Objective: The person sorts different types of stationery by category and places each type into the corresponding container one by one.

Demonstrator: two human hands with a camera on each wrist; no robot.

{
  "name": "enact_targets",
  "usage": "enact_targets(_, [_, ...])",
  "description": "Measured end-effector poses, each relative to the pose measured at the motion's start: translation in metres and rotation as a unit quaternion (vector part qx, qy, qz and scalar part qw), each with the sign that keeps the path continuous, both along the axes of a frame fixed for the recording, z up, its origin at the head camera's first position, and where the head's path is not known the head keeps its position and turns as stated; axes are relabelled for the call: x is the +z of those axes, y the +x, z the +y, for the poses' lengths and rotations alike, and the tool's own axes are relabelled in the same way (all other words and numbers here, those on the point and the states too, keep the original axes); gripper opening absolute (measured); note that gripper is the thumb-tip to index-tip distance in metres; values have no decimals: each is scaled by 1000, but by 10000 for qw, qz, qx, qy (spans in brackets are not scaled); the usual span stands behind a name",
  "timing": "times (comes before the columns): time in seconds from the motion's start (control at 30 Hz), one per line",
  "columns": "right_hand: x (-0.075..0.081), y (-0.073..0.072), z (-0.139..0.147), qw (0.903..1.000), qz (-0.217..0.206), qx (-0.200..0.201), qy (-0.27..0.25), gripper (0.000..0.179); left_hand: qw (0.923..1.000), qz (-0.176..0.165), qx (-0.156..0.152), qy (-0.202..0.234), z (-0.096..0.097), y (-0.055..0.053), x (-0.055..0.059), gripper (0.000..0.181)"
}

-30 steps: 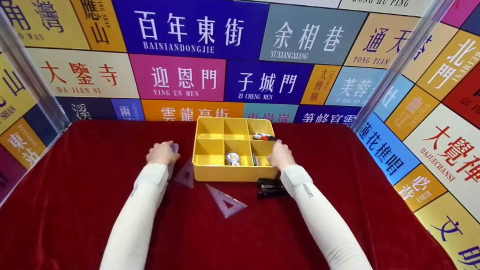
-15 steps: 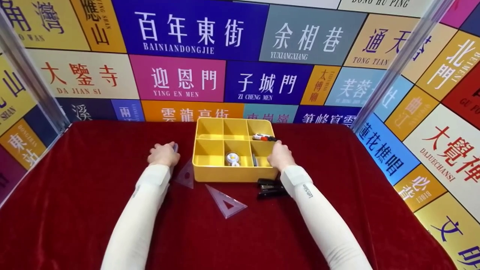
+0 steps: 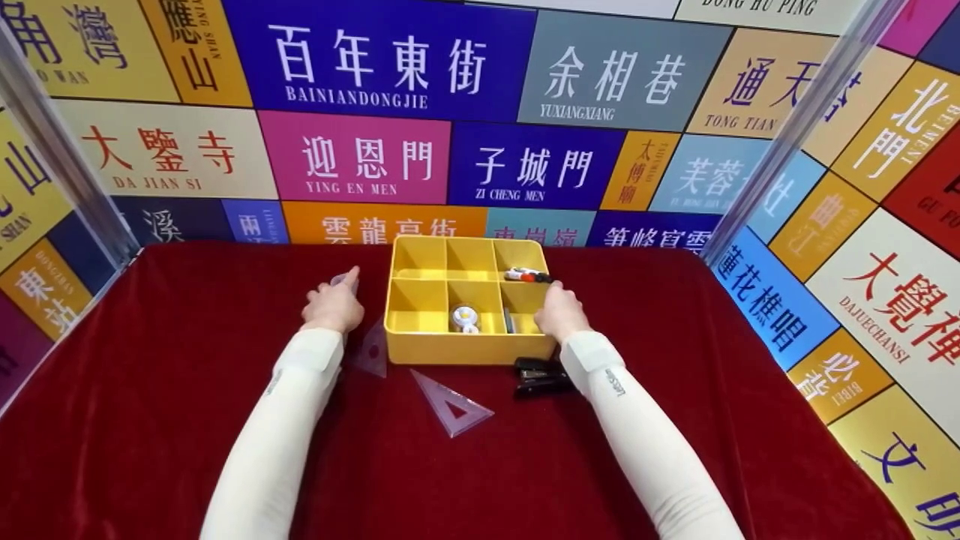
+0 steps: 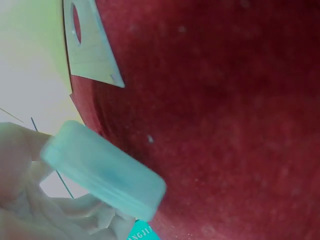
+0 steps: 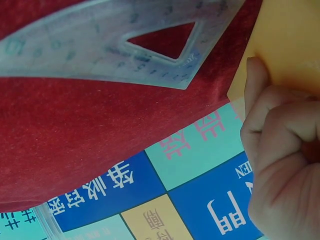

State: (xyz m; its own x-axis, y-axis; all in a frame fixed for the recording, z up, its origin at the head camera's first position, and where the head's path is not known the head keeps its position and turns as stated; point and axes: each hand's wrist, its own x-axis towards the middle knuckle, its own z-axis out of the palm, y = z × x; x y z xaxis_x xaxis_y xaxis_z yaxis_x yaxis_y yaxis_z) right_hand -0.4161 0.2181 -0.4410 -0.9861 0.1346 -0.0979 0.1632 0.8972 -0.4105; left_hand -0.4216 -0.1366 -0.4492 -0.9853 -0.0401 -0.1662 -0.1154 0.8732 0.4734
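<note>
My left hand (image 3: pixel 332 306) grips a small pale rectangular block (image 4: pixel 105 170) with rounded corners, just left of the yellow divided box (image 3: pixel 469 347). In the left wrist view, thumb and fingers close around one end of the block, which hangs over the red cloth. On the box's right side, my right hand (image 3: pixel 562 309) holds the wall near the rim. The right wrist view shows one finger stretched along the yellow wall and the others curled. Two clear set squares lie by the box, one (image 3: pixel 370 351) against its left side, another (image 3: pixel 452 403) in front.
Inside the box are pens (image 3: pixel 527 274) at back right, a round white item (image 3: pixel 465 316) with a yellow centre at front middle, and a slim dark item (image 3: pixel 508 321) beside it. A black stapler (image 3: pixel 536 376) lies near my right wrist. A sign-covered wall (image 3: pixel 536 165) stands behind the table.
My left hand has shifted slightly right and turned, its index finger now pointing forward, with the block still held. The right hand and the box stay where they were.
</note>
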Motion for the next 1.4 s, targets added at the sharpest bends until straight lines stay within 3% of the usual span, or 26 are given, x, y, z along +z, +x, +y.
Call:
enact_targets(0.17, [1,0,0,10000,24,-6,-23,71,9996,273,-110,45,2,0,3,69])
enact_targets(0.33, [1,0,0,10000,25,-15,-28,71,9969,777,-46,81,6,1,4,54])
enact_targets(0.63, [-2,-1,1,10000,42,19,-14,71,9830,1811,108,294,8,0,2,36])
enact_targets(0.87, [-2,-1,1,10000,7,10,-40,72,9779,2036,94,455,9,-1,0,28])
enact_targets(1.13, [0,-1,0,10000,24,54,-30,72,9697,2324,278,693,11,-2,1,11])
enact_targets(1.4, [0,1,0,10000,28,57,-4,70,9699,2253,249,888,13,-4,4,53])
